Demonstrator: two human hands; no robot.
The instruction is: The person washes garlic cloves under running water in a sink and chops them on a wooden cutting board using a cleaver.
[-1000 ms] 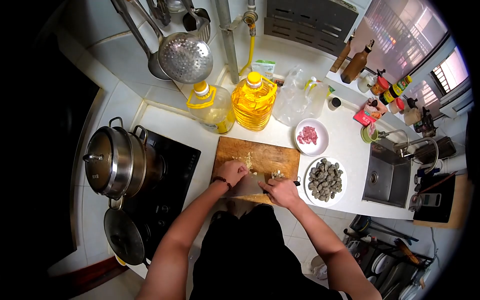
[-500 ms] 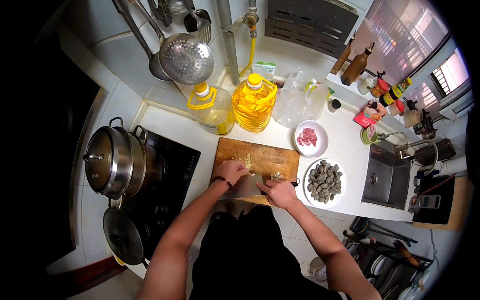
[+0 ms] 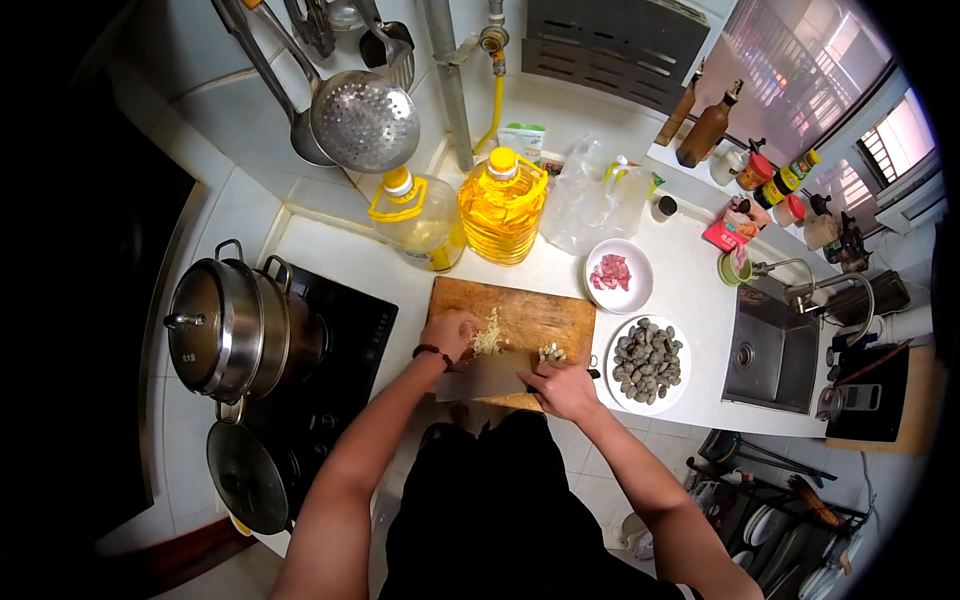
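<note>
My right hand [image 3: 565, 390] grips the cleaver [image 3: 487, 378] by its handle, with the index finger along the wide blade. The blade lies low over the near edge of the wooden cutting board [image 3: 552, 310], pointing left. My left hand [image 3: 452, 334] is at the board's left edge, its fingers curled in; whether anything small is between them cannot be made out. Right beside its fingers is a pile of chopped garlic [image 3: 488, 336]. A smaller heap of garlic pieces [image 3: 551, 352] sits on the board's right side, above the cleaver's handle end.
Right of the board stand a bowl of cut meat [image 3: 644, 290] and a plate of clams [image 3: 687, 372]. Oil bottles [image 3: 503, 212] stand behind it. On the left is a cooktop [image 3: 368, 322] with a steamer pot [image 3: 212, 330] and a lidded pan [image 3: 248, 478]. A sink [image 3: 765, 390] lies far right.
My left hand has moved left off the chopped garlic, uncovering the pile. The cleaver has shifted slightly toward me and right, still in my right hand. The view has shifted a little.
</note>
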